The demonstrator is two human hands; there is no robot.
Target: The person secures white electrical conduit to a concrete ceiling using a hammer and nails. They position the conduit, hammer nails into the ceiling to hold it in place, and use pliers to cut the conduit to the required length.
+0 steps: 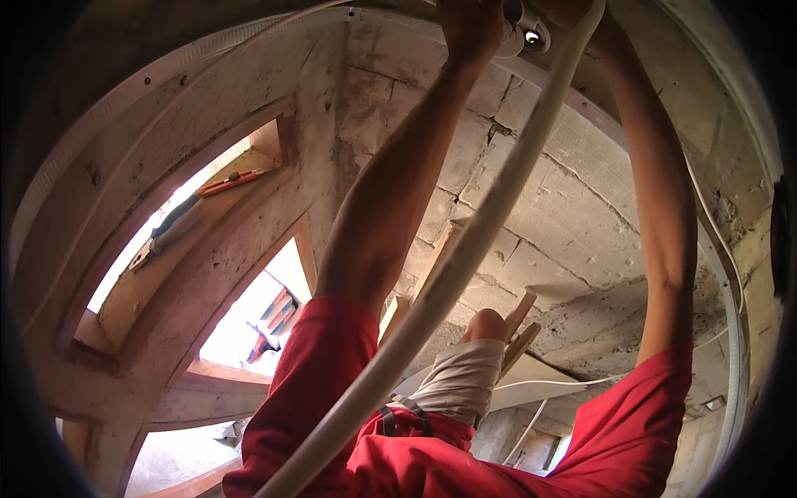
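Note:
Both my arms reach up to the upper edge of the head view. My left hand [473,29] is beside a white round fitting [508,43]; its fingers are cut off or dark. My right hand [573,12] is on the other side of that fitting, mostly in shade, with its fingers hidden. A thick pale hose [486,228] passes in front of my right wrist and slants down across my red shirt to the lower left. Whether either hand grips the hose or the fitting cannot be made out.
A perforated metal strip [108,108] curves along the upper left; a metal rail [730,332] runs on the right. Red-handled tools [231,183] lie on a window ledge. Wooden bars [520,314] stand near my bent knee [485,325]. A thin white cable [573,383] crosses behind me.

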